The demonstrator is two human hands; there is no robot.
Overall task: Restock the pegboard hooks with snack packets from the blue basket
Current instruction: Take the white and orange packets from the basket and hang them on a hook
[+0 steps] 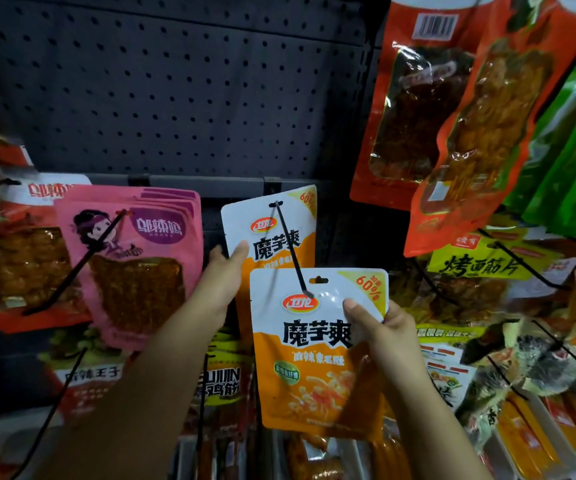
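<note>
Pegboard (175, 81); packet (314, 358) between right fingers (356, 306)

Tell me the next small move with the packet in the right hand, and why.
Probably lift the packet slightly left so its hang hole meets the hook tip. The tip lies just below and left of the hole, not through it, while the left hand holds the hung packet.

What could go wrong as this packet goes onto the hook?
The hook's tip sits below and left of the front packet's hang hole, so it could press into the film instead of threading. The right hand pinches only the packet's upper right edge, so it might twist or slip. The left hand holding the hung packet could tug it along the hook.
</note>
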